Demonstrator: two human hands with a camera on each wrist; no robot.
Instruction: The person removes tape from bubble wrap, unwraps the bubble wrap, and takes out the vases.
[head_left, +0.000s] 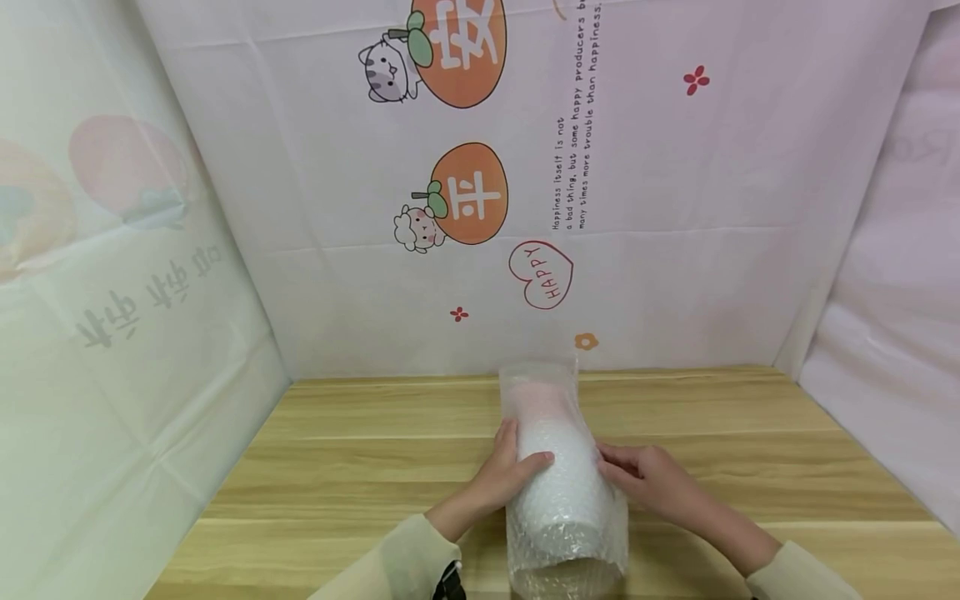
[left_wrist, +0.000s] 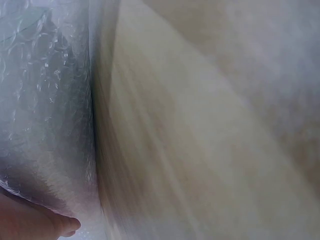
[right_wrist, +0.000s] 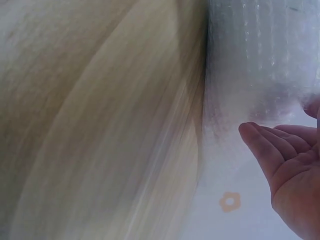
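Note:
A bundle in clear bubble wrap (head_left: 564,475) lies lengthwise on the wooden table, white inside with a pinkish patch toward its far end. What is wrapped in it cannot be made out. My left hand (head_left: 510,473) holds the bundle from the left, thumb over the top and fingers along the side. On the other side, my right hand (head_left: 651,477) touches the wrap with its fingertips. In the right wrist view, the fingers (right_wrist: 272,150) are fairly straight, with the thumb apart from them. Loose wrap extends past both ends, and the near end gapes.
The wood-grain table (head_left: 375,467) spreads out on both sides of the bundle. A white printed cloth (head_left: 337,208) hangs at the back, and the far end of the wrap reaches its foot. More cloth hangs at the left (head_left: 112,417) and right (head_left: 892,333).

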